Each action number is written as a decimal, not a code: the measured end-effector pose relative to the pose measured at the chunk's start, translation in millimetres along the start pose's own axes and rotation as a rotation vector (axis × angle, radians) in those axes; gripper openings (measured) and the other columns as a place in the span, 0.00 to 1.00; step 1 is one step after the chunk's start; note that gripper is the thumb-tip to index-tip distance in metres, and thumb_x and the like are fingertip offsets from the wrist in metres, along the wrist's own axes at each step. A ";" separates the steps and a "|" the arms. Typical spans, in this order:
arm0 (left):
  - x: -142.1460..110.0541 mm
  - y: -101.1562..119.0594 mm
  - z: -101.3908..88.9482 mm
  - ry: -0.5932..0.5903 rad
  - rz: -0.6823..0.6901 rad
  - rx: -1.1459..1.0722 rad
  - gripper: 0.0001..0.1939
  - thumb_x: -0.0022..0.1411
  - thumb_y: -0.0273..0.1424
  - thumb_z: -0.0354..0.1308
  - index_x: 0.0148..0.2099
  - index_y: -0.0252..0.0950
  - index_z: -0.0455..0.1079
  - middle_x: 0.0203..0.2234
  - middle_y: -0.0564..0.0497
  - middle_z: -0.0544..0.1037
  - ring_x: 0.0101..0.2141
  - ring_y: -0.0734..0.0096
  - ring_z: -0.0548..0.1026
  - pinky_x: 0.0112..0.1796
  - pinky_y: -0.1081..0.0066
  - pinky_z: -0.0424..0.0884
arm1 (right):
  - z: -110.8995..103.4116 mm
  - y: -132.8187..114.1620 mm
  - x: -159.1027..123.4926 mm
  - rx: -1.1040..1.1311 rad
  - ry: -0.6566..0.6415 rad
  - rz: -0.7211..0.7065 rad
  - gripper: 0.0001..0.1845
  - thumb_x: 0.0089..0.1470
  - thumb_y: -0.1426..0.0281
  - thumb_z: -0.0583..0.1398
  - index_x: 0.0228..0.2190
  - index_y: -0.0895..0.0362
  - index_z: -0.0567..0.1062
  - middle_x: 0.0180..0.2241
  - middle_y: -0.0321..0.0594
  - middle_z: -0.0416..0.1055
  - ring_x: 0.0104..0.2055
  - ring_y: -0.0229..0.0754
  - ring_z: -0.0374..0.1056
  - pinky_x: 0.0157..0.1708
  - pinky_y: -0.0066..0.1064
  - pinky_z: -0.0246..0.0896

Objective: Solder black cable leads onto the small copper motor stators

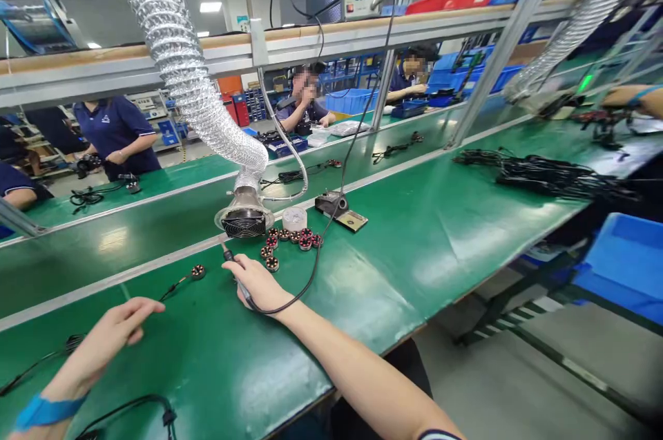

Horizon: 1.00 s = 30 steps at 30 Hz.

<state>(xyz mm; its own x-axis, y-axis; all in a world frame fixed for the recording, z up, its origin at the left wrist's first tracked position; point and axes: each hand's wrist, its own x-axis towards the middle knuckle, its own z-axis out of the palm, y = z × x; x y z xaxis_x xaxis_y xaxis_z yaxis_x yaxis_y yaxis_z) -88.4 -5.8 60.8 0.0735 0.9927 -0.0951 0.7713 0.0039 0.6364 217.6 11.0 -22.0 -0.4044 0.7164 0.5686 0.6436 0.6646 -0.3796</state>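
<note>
Below the extractor hood [244, 204], our right hand [260, 286] clasps a soldering iron [228, 257], whose draped cable [315, 267] could snag and jerk it; our left hand's [114, 331] grip we cannot tell.

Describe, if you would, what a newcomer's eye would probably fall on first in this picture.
Probably the shiny silver duct, hanging from the upper left down to a black grille above the green bench top. Next, the right hand, just below that grille, holding a corded pen-like tool. Then the small round parts grouped on the bench to the grille's right.
</note>
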 end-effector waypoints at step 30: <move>19.6 20.4 102.9 -0.068 0.220 -0.125 0.15 0.62 0.37 0.51 0.36 0.35 0.77 0.34 0.48 0.81 0.35 0.65 0.75 0.38 0.71 0.67 | 33.3 -27.1 -13.4 0.541 -0.019 0.102 0.29 0.52 0.80 0.59 0.54 0.50 0.63 0.49 0.43 0.61 0.43 0.40 0.68 0.47 0.34 0.67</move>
<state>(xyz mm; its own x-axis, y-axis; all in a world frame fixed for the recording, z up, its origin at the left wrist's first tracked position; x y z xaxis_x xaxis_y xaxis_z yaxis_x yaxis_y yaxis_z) -6.2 1.3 -6.8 0.2770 0.9608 0.0074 0.6483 -0.1926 0.7366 184.0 -9.5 -43.7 -0.3721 0.7835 0.4977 0.2561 0.6021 -0.7563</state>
